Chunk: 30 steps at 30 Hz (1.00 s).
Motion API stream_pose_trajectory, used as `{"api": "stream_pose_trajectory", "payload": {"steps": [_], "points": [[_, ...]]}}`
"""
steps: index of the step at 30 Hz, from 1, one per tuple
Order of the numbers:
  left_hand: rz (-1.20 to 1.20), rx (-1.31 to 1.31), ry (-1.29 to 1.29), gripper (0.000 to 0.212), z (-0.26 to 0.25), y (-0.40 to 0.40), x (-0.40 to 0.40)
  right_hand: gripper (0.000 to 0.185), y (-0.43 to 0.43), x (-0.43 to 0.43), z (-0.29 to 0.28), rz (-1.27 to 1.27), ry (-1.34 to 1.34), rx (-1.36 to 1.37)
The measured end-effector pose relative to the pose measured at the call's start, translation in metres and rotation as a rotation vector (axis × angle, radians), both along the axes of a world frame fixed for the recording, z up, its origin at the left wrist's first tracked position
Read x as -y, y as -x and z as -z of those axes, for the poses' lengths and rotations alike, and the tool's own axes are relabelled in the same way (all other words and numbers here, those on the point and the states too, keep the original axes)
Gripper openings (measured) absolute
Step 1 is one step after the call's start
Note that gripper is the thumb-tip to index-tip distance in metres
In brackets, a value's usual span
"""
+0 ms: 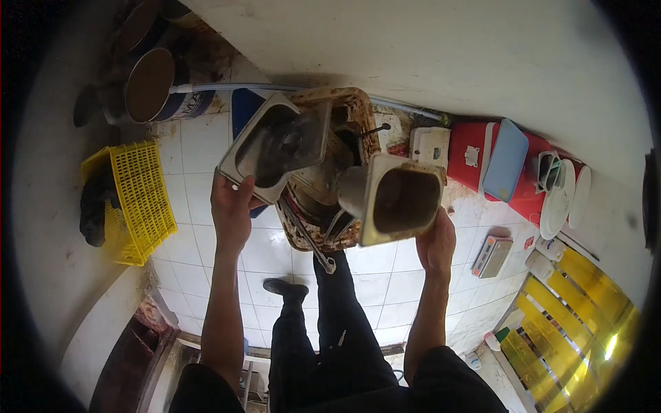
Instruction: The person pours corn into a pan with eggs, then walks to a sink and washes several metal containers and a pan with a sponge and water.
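My left hand (235, 204) grips the near corner of a metal food pan (253, 178). A clear, smeared panel, perhaps a lid (302, 134), lies across the pan's right side. My right hand (436, 242) holds a deeper metal food pan (369, 206) by its rim, its dark opening turned towards me. Between and below the two pans is a stained, grimy tub (364, 100) filled with metal kitchenware (320, 183). A long metal handle (312, 245) sticks out over the tub's near edge, and a dark handle (377, 130) juts from its right side.
Left stands a yellow plastic crate (144, 201) with a black bag; behind it is a large bucket (181, 100). A red cooler (467, 149) bearing a blue lid (506, 160) is along the right wall, near a digital scale (493, 256). A hose (248, 86) crosses behind the tub.
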<state>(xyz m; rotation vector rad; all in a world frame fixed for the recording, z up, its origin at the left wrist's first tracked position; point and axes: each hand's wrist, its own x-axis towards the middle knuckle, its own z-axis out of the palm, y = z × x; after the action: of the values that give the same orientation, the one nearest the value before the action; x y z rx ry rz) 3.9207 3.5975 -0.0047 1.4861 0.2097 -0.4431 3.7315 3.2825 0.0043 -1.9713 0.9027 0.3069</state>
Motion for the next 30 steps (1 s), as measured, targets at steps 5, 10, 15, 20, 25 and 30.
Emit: {"api": "stream_pose_trajectory", "payload": {"steps": [5,10,15,20,25,30], "points": [[-0.002,-0.036,0.111,0.047,0.011,0.031,-0.026,0.03,-0.021,-0.021,-0.051,0.094,-0.125,0.141],[0.094,-0.239,-0.215,0.063,0.03,0.051,-0.048,0.033,-0.049,-0.06,-0.066,-0.11,-0.449,0.275],[-0.118,-0.118,0.08,0.064,0.023,0.113,-0.086,0.026,-0.073,-0.092,-0.045,-0.318,-0.311,0.265],[-0.227,-0.194,-0.047,0.064,0.017,0.186,-0.129,0.021,-0.086,-0.132,-0.06,-0.598,0.052,0.243],[-0.212,-0.223,-0.191,0.065,0.027,0.263,-0.156,0.024,-0.085,-0.138,-0.066,-0.738,-0.297,0.068],[-0.063,-0.105,-0.297,0.065,0.055,0.305,-0.172,0.033,-0.079,-0.142,-0.045,-0.922,-0.379,-0.111]]}}
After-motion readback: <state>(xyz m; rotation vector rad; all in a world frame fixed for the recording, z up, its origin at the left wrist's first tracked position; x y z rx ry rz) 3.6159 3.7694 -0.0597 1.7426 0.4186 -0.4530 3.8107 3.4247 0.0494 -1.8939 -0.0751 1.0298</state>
